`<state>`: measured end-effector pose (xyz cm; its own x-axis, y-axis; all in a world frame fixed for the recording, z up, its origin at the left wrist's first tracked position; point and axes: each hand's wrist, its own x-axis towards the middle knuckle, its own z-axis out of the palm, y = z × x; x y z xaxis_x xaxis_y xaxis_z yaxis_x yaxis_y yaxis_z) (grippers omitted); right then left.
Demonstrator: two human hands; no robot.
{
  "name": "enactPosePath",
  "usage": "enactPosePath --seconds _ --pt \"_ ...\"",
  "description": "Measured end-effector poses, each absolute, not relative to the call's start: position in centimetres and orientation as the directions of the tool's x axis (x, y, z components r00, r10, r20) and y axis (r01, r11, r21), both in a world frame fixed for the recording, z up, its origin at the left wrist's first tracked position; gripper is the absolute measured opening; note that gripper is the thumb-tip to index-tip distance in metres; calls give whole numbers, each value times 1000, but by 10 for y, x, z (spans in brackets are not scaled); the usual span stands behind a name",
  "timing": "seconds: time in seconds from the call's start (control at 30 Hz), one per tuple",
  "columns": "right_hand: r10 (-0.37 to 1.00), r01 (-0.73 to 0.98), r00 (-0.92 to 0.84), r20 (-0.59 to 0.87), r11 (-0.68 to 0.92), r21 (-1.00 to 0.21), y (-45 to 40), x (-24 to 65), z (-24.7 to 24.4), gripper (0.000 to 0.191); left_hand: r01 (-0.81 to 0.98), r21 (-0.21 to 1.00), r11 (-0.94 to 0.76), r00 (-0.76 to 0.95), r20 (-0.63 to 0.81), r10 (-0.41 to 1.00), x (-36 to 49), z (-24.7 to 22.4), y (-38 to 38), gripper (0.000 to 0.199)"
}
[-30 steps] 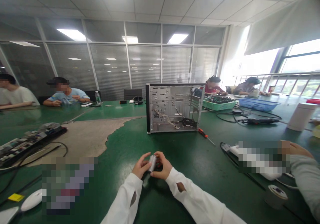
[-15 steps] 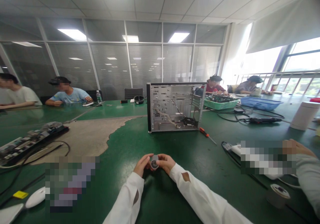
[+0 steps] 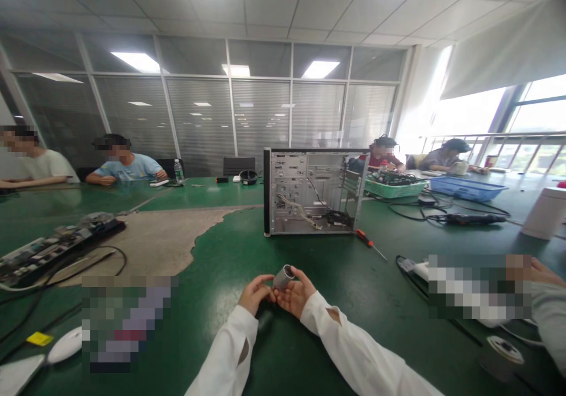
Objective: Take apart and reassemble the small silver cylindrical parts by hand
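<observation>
A small grey cylinder is held just above the green table, tilted with its round, dark-centred end facing up and right. My right hand cradles it from below and the right, palm partly turned up, fingertips against its rim and side. From the left, my left hand touches its lower side with bent fingers. Its exact kind cannot be made out. Beyond my hands stands an open computer case, its side panel off, with loose cables inside. A screwdriver with a red and black handle lies by its right corner.
To the left lie a circuit-board assembly and cables on a torn table covering. At right are a co-worker's hand, a grey roll, a white bottle, a green basket and a blue basket.
The grey cylinder has been turned from facing me to tilting upward. My right hand has opened out beneath it, palm showing. The view has shifted slightly left.
</observation>
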<state>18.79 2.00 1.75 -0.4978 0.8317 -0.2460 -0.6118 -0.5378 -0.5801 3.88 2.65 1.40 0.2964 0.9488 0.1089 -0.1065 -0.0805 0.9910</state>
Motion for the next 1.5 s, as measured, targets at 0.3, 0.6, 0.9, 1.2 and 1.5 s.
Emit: enactPosePath --seconds 0.3,0.6,0.9,1.2,1.5 --pt "814 -605 -488 -317 -576 -550 21 187 21 59 -109 985 -137 248 160 955 39 0 33 38" --pt "778 -570 -526 -344 -623 -536 22 187 20 65 4 980 -198 234 191 953 39 1 32 41" --pt "706 -499 -625 -334 -690 -524 25 187 17 68 82 971 -224 209 203 957 36 7 30 37" --pt "665 -461 -679 -311 -716 -525 24 189 18 70 101 966 -237 242 207 948 36 6 30 39" --pt "701 -511 -639 -317 -694 -506 21 187 18 69 113 956 -269 287 228 930 34 17 25 37"
